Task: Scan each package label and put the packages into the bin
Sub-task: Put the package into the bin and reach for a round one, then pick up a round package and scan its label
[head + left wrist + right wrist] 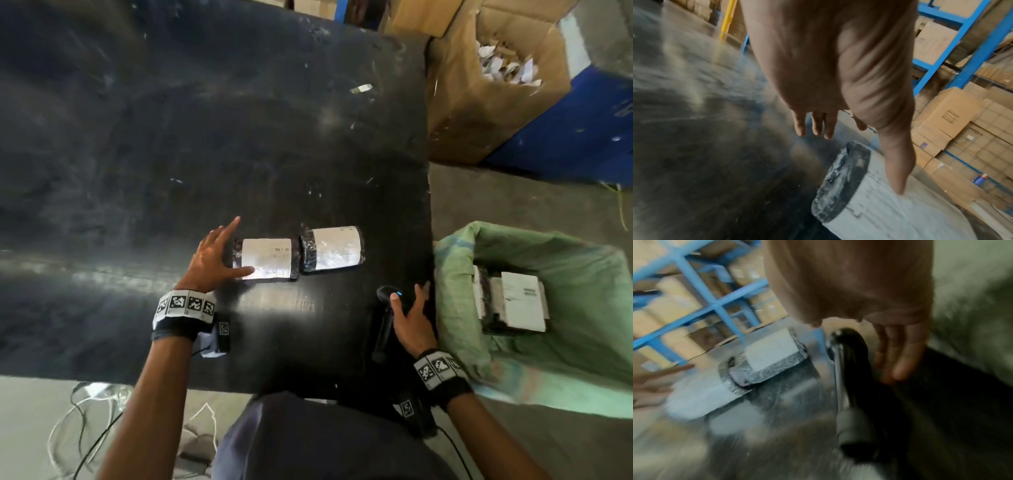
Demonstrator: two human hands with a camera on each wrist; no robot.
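Note:
Two black-wrapped packages with white labels lie side by side on the black table (171,137): the left package (265,258) (869,203) and the right package (332,248) (770,352). My left hand (219,260) (838,81) is spread open at the left package's end, with the thumb tip on the label's near edge. A black handheld scanner (385,315) (851,369) lies near the table's right edge. My right hand (411,308) (859,288) hovers over it with straight fingers, the thumb on its head. A green sack-lined bin (455,274) stands to the right of the table.
Labelled packages (520,301) lie inside the bin. A large open cardboard box (479,113) with paper scraps stands at the far right beside a blue frame. Cables lie on the floor at lower left. Blue racks with cartons fill the background of the wrist views.

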